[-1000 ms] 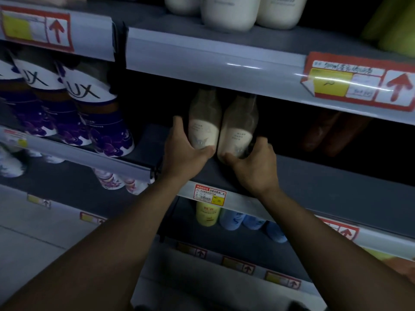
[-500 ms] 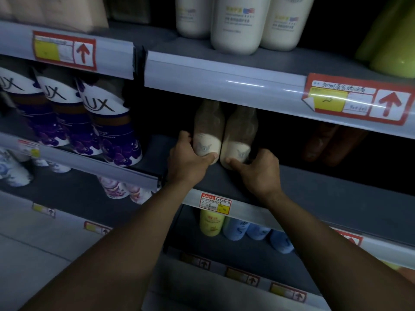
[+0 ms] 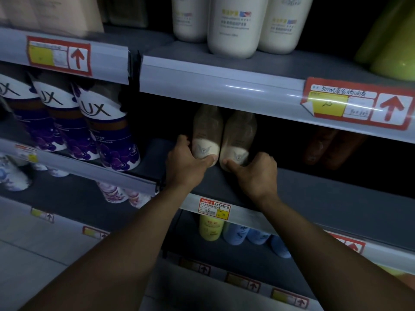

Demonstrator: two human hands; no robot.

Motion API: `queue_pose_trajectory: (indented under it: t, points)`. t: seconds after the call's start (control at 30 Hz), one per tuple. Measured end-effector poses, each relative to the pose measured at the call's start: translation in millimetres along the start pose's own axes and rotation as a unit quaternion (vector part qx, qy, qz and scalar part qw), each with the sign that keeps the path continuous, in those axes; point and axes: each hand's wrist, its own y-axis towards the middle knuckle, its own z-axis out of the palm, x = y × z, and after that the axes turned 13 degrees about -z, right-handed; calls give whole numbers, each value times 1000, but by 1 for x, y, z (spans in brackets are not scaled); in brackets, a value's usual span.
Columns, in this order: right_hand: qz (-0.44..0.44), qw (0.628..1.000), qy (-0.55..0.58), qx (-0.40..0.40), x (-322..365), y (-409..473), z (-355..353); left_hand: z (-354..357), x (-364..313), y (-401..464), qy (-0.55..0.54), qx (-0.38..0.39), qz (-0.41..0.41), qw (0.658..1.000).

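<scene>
Bottles stood as a pair on the grey shelf (image 3: pixel 336 191), just above the small price tag (image 3: pixel 214 208) on its front rail. The left bottle (image 3: pixel 206 135) and the right bottle (image 3: pixel 239 140) were upright and side by side, so close that we could not tell whether they touched. Both were pale, with cream-coloured bases. Above the tag and slightly to its left, our left hand (image 3: pixel 185 167) gripped the foot of the left bottle, thumb laid across the front and fingers curled round its outer side. Above the tag and to its right, our right hand (image 3: pixel 256 173) gripped the foot of the right bottle the same way, thumb in front, fingers wrapped round the far side. Far left of the tag stood purple LUX bottles (image 3: pixel 112 140). High above it, white bottles (image 3: pixel 232 30) filled the next shelf up. Directly below the tag sat a yellow bottle (image 3: pixel 211 228), with blue bottles (image 3: pixel 237 235) beside it.
</scene>
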Motion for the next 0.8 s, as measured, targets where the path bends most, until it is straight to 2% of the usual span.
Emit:
queue_pose_trajectory:
  t: [0.17,0.43,0.6,0.8]
  points:
    - [-1,1000,-3,-5,-1,-1,2,0,2,1,-10,14,6,1000]
    - [-18,1000,14,19,-5,-8,-4,-12,-6,-8,47,29,24,998]
    - [-54,997,50,-4,-10,-26,-22,-33,-3,-15,52,17,55,997]
    - [-113,993,34,-4,-11,-60,-54,-60,-8,-45,52,19,90,994]
